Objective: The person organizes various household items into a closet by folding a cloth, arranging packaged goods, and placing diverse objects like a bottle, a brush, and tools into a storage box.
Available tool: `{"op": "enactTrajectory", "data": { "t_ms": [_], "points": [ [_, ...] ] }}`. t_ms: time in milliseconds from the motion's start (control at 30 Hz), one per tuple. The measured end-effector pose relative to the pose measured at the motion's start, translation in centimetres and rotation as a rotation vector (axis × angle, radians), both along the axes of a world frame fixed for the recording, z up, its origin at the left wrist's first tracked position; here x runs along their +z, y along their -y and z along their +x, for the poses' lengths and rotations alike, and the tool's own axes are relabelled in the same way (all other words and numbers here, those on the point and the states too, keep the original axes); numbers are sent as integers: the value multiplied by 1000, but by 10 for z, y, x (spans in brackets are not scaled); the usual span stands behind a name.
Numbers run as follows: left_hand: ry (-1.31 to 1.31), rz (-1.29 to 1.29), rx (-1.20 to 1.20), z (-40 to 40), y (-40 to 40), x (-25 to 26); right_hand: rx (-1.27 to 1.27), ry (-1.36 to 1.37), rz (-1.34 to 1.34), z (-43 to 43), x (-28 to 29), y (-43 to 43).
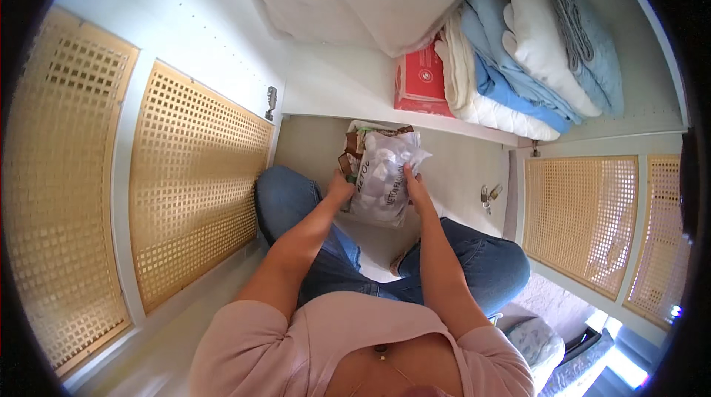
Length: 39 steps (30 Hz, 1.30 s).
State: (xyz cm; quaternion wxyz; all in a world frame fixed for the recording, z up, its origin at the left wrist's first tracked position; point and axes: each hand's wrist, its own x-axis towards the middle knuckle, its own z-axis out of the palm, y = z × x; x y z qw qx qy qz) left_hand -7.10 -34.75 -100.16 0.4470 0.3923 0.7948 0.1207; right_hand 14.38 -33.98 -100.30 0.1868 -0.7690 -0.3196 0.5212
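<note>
In front of my crossed legs is a loaded light-coloured container (354,124), most of its walls hidden by its contents. On top lies a frosted plastic bag (383,180) printed with black writing, with white rounded items showing through. Brown patterned packaging (351,144) sticks out beside and behind the bag. My left hand (340,188) grips the left side of the load, next to a small dark green item; its fingertips are hidden. Along the right side my right hand (417,188) has its thumb up against the bag, with the other fingers out of sight underneath.
Cabinet doors with woven cane panels (200,175) stand at both sides. A white shelf (339,86) runs above the load, holding a red box (425,77) and folded bedding (516,63). Small padlocks (491,195) lie at the right on the cabinet's base.
</note>
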Motion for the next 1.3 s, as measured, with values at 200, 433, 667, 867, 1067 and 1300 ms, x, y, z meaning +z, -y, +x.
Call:
{"op": "enactTrajectory", "data": {
  "t_ms": [200,433,667,867,1067,1300],
  "points": [
    [-30,87,-115,-14,17,43,344,26,-37,9,50,-24],
    [329,374,83,-58,47,80,689,179,68,-33,130,-69],
    [493,556,346,-47,66,114,865,216,63,-52,183,-92],
    [127,553,9,-88,-45,102,808,238,261,-68,154,-151],
    [-281,417,-234,-113,-155,78,419,343,1088,-83,174,-210],
    [-436,531,-61,-74,-189,102,388,1113,1687,-80,290,-262]
  ]
}}
